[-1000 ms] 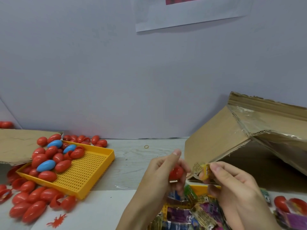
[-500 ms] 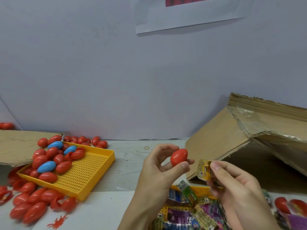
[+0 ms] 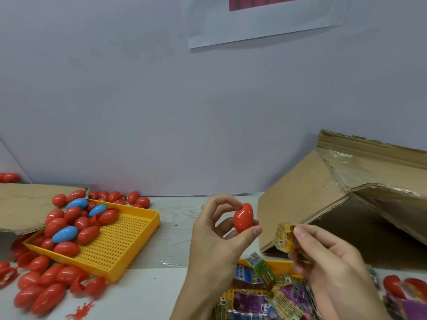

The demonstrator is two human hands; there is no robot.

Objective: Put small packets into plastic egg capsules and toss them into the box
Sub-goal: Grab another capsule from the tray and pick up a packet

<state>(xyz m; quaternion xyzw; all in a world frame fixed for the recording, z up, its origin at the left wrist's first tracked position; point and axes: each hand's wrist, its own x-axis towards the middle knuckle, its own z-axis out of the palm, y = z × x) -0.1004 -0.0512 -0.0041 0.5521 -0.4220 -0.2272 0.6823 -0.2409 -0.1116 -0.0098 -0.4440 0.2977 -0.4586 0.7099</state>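
Note:
My left hand holds a closed red egg capsule upright between thumb and fingertips, above the table's middle. My right hand pinches a small yellow packet just right of the capsule, a short gap apart. Behind the packet stands the large cardboard box, its opening facing me on the right. Below my hands lies a heap of colourful packets on a yellow tray whose rim barely shows.
A yellow perforated tray at the left holds several red and blue capsules. More red capsules lie loose around it and by the wall. A cardboard flap covers the far left. Red capsules and packets sit at the right edge.
My left hand has raised the red capsule from down by the packets and turned it upright at the fingertips. My right hand keeps the yellow packet in nearly the same place.

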